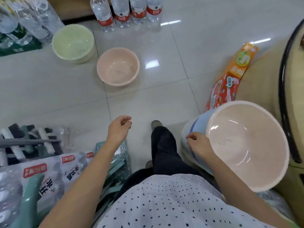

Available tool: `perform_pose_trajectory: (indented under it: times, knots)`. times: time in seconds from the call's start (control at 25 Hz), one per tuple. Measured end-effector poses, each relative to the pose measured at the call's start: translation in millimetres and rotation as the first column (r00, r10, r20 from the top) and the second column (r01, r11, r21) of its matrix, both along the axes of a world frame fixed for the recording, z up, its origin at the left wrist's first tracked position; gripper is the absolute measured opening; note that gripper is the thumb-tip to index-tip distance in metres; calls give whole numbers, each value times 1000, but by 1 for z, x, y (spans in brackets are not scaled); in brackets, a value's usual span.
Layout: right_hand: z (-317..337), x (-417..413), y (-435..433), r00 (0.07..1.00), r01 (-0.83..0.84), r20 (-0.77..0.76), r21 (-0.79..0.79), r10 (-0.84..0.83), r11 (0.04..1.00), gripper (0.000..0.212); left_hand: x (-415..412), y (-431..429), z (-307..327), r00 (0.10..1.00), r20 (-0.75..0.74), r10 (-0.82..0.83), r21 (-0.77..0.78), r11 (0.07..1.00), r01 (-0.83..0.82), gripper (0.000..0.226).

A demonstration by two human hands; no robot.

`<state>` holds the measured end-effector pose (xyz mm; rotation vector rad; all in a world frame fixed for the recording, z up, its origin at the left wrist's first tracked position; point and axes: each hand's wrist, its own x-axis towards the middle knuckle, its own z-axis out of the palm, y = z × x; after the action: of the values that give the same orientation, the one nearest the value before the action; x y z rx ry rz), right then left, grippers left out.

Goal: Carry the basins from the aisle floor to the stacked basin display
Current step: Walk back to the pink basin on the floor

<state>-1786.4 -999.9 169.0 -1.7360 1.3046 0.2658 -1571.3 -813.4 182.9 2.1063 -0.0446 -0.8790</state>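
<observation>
Lying well ahead of both empty hands [120, 127]: pink basin [118, 67], green basin [73, 43].

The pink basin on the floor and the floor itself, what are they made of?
The pink basin looks like moulded plastic, smooth and slightly glossy: one even colour, a thin rolled rim, soft highlights inside. The floor seems to be glazed tile, since it mirrors the ceiling lights and shows straight grout lines.
</observation>
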Motion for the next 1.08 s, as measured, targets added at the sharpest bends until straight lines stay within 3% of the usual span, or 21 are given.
perform_pose_trajectory:
  times: [0.32,0.64,0.88,1.08]
  knots:
    - [-7,194,-103,951,-309,-8,5,309,951,16,108,-25,-19,980,-34,195,111,975,-190,23]
    - [2,415,-136,854,-516,39,-62,519,854,16,197,-15,-45,859,-134,494,147,867,-475,24]
    - [-25,508,-127,877,-480,-29,-26,480,877,19,322,0,-76,840,-182,511,187,857,-481,27]
    - [-57,541,-130,920,-356,-139,84,365,931,20,447,-5,-93,888,-160,431,199,895,-399,26]
